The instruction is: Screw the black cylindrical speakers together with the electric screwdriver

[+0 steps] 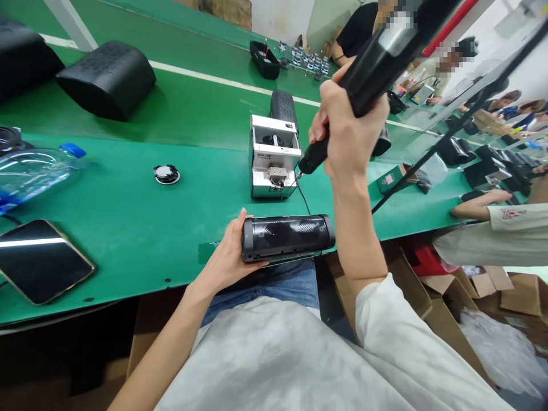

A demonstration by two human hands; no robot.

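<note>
Black casing [289, 237] is being held sideways at the near edge of the green bench [205, 171], in front of the person's lap [274, 288], with the left hand's [231, 245] grip closing around its left end. The right hand's [351, 125] grip is wrapping firmly around a power screwdriver [363, 83], which is slanting down toward the right side of a metal box [276, 157]; whether the tip is touching the box, I cannot tell. The box is standing just beyond the casing. Farther left, a small round part [166, 174], a phone [45, 260] and a clear bottle [34, 174] with a blue cap [72, 150] are lying on the bench.
</note>
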